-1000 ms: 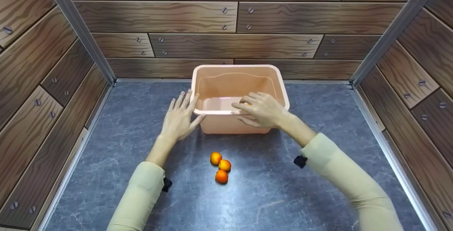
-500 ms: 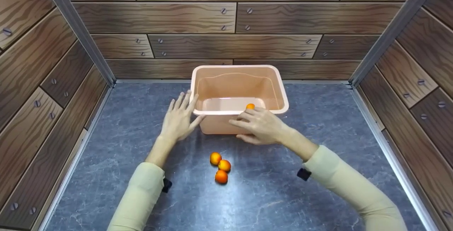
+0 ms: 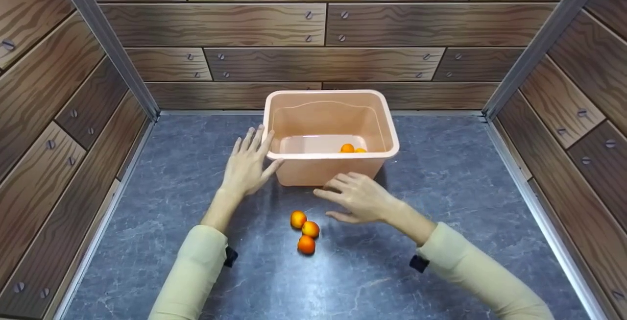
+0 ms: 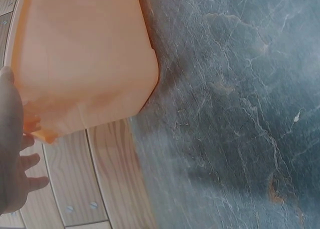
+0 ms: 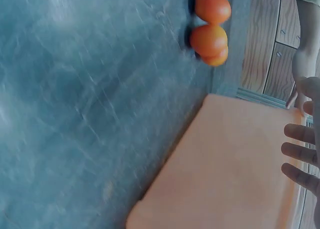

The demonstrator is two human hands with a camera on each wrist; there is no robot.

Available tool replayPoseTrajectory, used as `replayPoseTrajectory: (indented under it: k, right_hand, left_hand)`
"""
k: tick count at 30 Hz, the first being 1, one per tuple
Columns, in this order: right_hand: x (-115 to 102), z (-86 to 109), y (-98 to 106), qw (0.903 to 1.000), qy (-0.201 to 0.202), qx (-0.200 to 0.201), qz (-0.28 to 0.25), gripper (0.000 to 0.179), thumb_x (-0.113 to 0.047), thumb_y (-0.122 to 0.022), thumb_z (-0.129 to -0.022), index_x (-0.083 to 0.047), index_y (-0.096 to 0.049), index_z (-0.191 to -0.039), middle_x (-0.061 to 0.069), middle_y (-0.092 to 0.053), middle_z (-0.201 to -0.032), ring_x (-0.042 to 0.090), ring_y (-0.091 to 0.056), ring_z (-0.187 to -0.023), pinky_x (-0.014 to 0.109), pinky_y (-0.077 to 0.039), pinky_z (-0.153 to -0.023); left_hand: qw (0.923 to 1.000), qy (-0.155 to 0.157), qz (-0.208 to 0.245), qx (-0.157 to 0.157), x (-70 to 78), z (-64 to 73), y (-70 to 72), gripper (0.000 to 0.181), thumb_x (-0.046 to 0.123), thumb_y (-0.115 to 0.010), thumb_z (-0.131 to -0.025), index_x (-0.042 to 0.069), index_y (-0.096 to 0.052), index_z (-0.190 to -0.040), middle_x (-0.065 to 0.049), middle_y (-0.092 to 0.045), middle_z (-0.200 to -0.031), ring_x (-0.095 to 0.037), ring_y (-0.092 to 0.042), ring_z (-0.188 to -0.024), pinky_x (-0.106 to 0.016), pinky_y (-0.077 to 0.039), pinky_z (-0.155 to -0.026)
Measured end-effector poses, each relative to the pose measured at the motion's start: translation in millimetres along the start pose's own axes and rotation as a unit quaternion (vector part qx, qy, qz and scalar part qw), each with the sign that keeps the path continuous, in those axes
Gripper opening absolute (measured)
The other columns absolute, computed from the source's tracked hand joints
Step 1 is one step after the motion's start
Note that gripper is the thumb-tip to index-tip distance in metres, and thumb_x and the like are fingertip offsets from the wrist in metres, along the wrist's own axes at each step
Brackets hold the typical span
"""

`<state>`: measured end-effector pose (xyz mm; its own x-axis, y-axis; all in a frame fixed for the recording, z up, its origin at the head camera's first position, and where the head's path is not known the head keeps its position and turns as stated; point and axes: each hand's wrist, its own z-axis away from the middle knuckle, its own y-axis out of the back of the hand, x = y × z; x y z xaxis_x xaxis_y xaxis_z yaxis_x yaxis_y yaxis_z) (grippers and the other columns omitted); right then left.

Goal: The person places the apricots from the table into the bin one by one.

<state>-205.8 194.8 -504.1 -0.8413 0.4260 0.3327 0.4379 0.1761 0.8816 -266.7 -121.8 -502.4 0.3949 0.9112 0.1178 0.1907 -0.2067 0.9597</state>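
A peach-coloured plastic tub (image 3: 328,170) stands near the back wall. My left hand (image 3: 245,165) rests at its front left corner, fingers spread straight along the rim. In front of the tub my right hand (image 3: 362,196) hovers with nothing in it, its fingers loosely extended, also seen in the right wrist view as bare fingers (image 5: 300,151). Three small orange fruits lie touching on the tabletop: a far one (image 3: 298,219), a middle one (image 3: 310,229) and a near one (image 3: 306,244). Inside the tub two orange fruits (image 3: 347,148) show partly above the front rim.
The dark grey marbled tabletop (image 3: 205,138) is enclosed by wood-patterned panels (image 3: 274,65) at the back and both sides. Metal strips (image 3: 543,227) run along the side edges.
My right hand has drawn back out of the tub toward me, leaving orange fruits visible inside it. My left hand stays at the rim, and the three fruits on the table lie unmoved.
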Motion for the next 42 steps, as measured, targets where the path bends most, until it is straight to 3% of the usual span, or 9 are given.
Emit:
replayPoseTrajectory:
  k: [10, 25, 42]
  right_hand:
    - [-30.8, 7.5, -15.6, 0.9998, 0.011, -0.015, -0.003, 0.058, -0.057, -0.072, -0.092, -0.025, -0.067, -0.14, 0.0, -0.075, -0.121, 0.019, -0.07, -0.105, 0.033, -0.06, -0.086]
    - [-68.7, 11.4, -36.6, 0.9967, 0.068, -0.045, 0.001, 0.061, -0.063, -0.06, -0.098, -0.027, -0.06, -0.146, -0.001, -0.072, -0.133, 0.019, -0.069, -0.118, 0.034, -0.059, -0.099]
    - [-75.9, 6.2, -54.3, 0.9916, 0.111, -0.066, 0.012, 0.056, -0.061, -0.055, -0.102, -0.029, -0.056, -0.148, -0.002, -0.068, -0.139, 0.017, -0.066, -0.127, 0.033, -0.056, -0.105]
  left_hand:
    - [1.0, 0.002, 0.003, -0.005, 0.6, 0.6, -1.0, 0.081, 0.069, -0.04, -0.104, 0.022, -0.027, -0.169, -0.013, -0.028, -0.176, -0.039, -0.029, -0.162, -0.063, -0.031, -0.128]
    - [1.0, 0.003, 0.004, 0.001, -0.1, 2.2, -1.7, 0.08, 0.067, -0.04, -0.105, 0.022, -0.026, -0.169, -0.013, -0.028, -0.175, -0.039, -0.029, -0.162, -0.063, -0.031, -0.128]
    - [1.0, 0.0, 0.009, 0.0, -0.9, 0.7, -0.2, 0.08, 0.067, -0.042, -0.105, 0.022, -0.027, -0.169, -0.014, -0.029, -0.175, -0.04, -0.029, -0.162, -0.063, -0.031, -0.128]
